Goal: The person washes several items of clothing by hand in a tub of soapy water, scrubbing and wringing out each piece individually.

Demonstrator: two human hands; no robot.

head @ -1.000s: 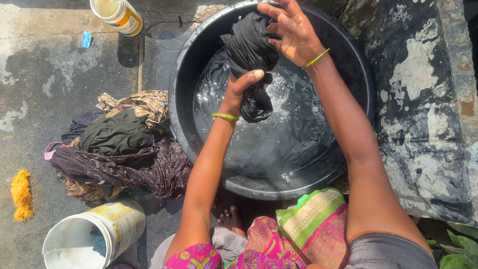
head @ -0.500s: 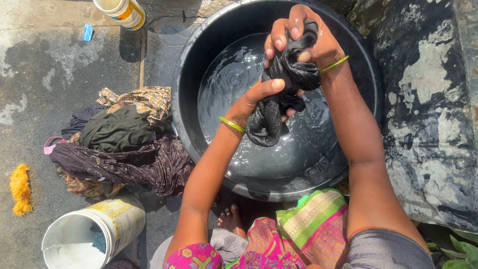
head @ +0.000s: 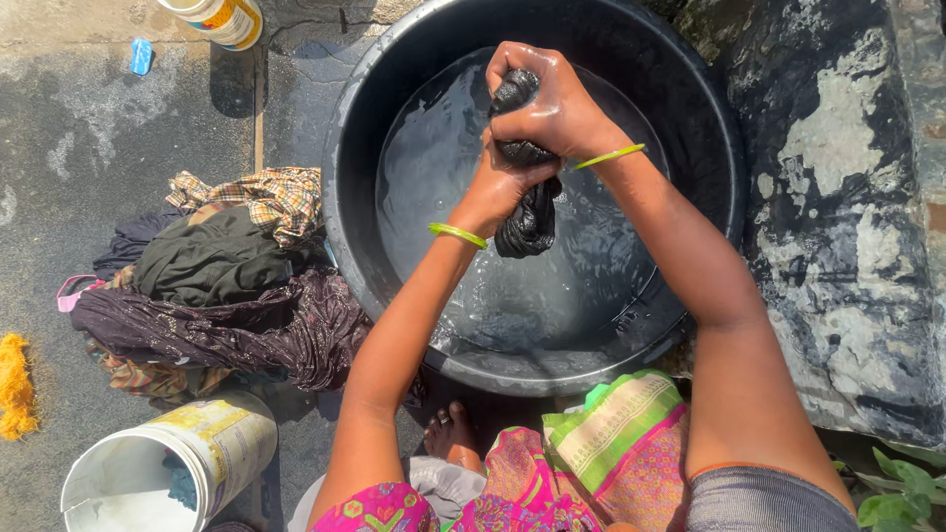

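Outdoors | left hand (head: 498,187) and right hand (head: 552,103) both clamped tight on a wet black cloth (head: 530,222), held above the water inside the black tub (head: 709,118) | heap of clothes (head: 227,286) beside the tub.

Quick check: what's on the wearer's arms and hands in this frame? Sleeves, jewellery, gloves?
No gloves: both hands are bare and wet, glistening in the sun. The left hand has a thin yellow-green bangle at the wrist; the right hand wears a matching bangle. Forearms are bare. A short grey sleeve with an orange edge covers the right upper arm; a pink floral sleeve covers the left.
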